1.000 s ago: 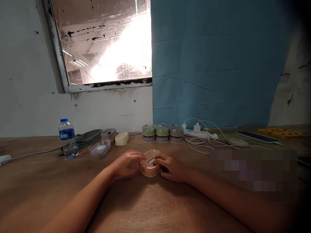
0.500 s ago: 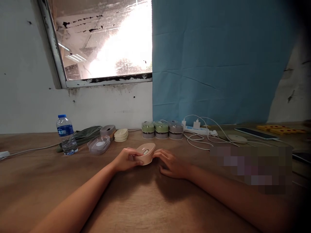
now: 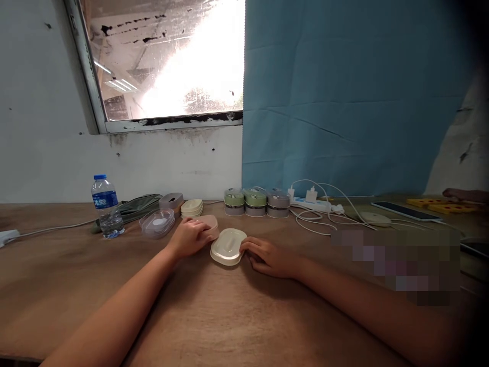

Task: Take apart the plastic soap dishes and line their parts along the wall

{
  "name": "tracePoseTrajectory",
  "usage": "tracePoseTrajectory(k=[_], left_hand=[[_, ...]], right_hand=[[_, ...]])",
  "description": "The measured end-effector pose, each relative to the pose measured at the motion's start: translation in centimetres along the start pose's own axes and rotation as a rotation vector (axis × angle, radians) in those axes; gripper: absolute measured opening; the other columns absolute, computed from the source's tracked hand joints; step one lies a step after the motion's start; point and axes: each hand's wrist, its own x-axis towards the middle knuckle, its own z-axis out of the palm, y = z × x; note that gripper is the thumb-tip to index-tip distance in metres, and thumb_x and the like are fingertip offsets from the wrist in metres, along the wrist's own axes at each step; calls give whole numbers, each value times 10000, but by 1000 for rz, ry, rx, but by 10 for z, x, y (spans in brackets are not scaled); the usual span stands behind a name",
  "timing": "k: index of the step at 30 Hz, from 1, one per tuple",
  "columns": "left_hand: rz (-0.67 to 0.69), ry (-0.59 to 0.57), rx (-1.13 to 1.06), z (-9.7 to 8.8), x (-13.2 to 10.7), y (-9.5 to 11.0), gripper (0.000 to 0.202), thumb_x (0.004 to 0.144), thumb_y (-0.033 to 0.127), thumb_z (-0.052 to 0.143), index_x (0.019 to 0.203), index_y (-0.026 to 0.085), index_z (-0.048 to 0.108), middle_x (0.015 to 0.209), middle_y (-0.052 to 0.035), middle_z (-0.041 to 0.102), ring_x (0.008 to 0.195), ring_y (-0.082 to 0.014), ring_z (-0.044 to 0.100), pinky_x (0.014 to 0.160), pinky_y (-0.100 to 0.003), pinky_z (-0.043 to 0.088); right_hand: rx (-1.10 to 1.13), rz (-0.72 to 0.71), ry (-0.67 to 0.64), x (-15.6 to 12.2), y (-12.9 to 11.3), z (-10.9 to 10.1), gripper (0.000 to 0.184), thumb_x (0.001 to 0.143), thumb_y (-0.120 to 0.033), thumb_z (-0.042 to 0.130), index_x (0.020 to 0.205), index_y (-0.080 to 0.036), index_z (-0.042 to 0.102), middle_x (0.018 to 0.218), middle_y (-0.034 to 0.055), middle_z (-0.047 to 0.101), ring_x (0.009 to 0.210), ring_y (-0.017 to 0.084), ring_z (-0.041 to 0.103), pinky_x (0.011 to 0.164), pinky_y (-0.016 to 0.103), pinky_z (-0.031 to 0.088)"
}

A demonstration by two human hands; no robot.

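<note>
A pink rounded box cover [image 3: 208,224] rests on the table left of centre, and my left hand [image 3: 191,237] has its fingers closed over the near left side of it. Close to its right lies a shallow cream dish [image 3: 228,247], its inside facing up. My right hand [image 3: 267,257] pinches the right rim of this dish with thumb and fingers. Behind the pink cover stands a stack of cream pieces [image 3: 191,207]. A grey-mauve box cover [image 3: 171,202] and clear plastic covers [image 3: 157,224] sit to the left.
A water bottle [image 3: 106,208] and a dark green bag [image 3: 139,208] stand at the left. Several small green and grey boxes [image 3: 255,203] line the back. White cables, a power strip [image 3: 312,204] and a phone [image 3: 405,211] lie right. Another person's hand [image 3: 464,195] shows far right.
My left hand has moved the pink cover off the cream dish, left and back, uncovering the dish's inside. My right hand stays beside the dish. Another person's hand has appeared at far right.
</note>
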Motion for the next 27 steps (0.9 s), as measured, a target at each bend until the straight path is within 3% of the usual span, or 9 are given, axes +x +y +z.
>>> tracePoseTrajectory(k=[3, 7, 13, 21, 27], left_hand=[[54, -159, 184, -13, -2, -15, 223, 762, 375, 530, 872, 223, 650, 892, -34, 683, 839, -194, 601, 856, -328, 357], [-60, -259, 263, -25, -5, -27, 170, 741, 291, 512, 810, 237, 657, 828, -23, 689, 770, -194, 604, 731, -282, 391], [-167, -275, 280, -30, -9, -40, 225, 686, 236, 511, 848, 252, 666, 851, -31, 692, 748, -211, 612, 654, -277, 394], [-252, -233, 254, -23, -12, -56, 324, 675, 243, 486, 957, 266, 644, 967, -32, 671, 885, -221, 597, 828, -321, 358], [-222, -237, 276, -17, -13, -59, 377, 687, 189, 454, 1023, 260, 608, 1024, -48, 654, 919, -234, 587, 844, -348, 346]], right_hand=[[12, 10, -13, 0, -1, -1, 317, 771, -78, 424, 1067, -173, 485, 1005, 78, 517, 851, 154, 513, 772, 277, 442], [19, 11, -7, 0, -1, -1, 319, 769, -82, 430, 1068, -175, 490, 1003, 81, 524, 847, 156, 517, 768, 281, 444], [-3, 13, 13, 0, -1, 0, 320, 766, -91, 430, 1067, -179, 499, 1007, 83, 538, 870, 166, 524, 789, 298, 442], [13, 5, 19, -1, 1, 0, 375, 790, -115, 426, 1153, -185, 485, 1112, 96, 536, 998, 185, 512, 868, 329, 425], [11, 27, -10, -1, 1, 0, 396, 774, -95, 436, 1156, -179, 493, 1121, 97, 538, 1012, 187, 512, 879, 331, 428]])
